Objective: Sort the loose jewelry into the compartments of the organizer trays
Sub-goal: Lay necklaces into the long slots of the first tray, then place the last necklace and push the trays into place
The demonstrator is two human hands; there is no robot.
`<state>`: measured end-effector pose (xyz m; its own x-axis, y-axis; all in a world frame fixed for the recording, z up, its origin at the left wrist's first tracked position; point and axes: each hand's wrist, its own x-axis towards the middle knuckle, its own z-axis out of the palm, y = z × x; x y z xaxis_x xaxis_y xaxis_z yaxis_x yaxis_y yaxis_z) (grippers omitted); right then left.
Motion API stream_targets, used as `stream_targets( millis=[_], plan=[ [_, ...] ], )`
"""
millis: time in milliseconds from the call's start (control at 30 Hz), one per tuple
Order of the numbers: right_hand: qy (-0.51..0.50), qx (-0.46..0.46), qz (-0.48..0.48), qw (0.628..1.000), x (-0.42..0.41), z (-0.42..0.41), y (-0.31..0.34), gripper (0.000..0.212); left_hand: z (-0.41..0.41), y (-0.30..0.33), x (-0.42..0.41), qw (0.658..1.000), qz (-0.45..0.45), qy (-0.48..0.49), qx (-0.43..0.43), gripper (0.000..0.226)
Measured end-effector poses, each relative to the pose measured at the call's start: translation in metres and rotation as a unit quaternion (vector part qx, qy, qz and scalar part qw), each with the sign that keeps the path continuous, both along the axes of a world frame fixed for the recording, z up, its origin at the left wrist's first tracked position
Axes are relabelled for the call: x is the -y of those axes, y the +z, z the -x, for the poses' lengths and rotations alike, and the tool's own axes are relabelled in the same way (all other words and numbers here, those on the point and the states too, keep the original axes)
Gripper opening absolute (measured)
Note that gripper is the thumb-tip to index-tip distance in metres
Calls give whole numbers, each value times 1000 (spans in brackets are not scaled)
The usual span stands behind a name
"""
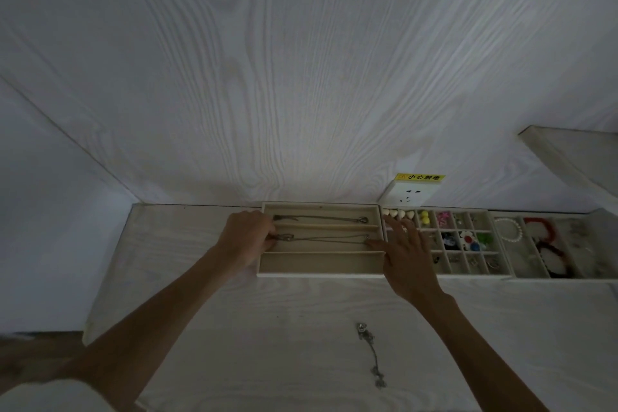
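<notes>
A beige tray (pixel 321 275) with three long slots stands against the wall. One thin necklace (pixel 321 218) lies stretched in the far slot. A second necklace (pixel 326 238) lies along the middle slot. My left hand (pixel 245 239) pinches its left end at the tray's left wall. My right hand (pixel 406 256) has straight fingers, and its thumb tip touches the chain's right end. The near slot holds nothing. A loose silver chain with a pendant (pixel 369 351) lies on the table in front of the trays.
To the right sit a grid tray (pixel 468 275) with small earrings, beads and coloured pieces, and a third tray (pixel 565 279) with bracelets. A wall socket (pixel 409 197) with a yellow label is behind them. A shelf (pixel 575 160) juts out at the upper right.
</notes>
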<state>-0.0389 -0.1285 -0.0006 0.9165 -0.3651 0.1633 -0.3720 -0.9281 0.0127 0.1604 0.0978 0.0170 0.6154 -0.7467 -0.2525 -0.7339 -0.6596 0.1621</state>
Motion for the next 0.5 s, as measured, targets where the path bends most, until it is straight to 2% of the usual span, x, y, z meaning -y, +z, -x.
stream_targets(
  millis=[100, 500],
  plan=[
    [-1, -14, -14, 1000, 1, -1, 1, 46, -1, -2, 0, 1000, 6, -7, -5, 21],
    [-20, -35, -14, 999, -1, -3, 5, 43, 0, 7, 2, 1000, -11, 7, 18, 20]
  ],
)
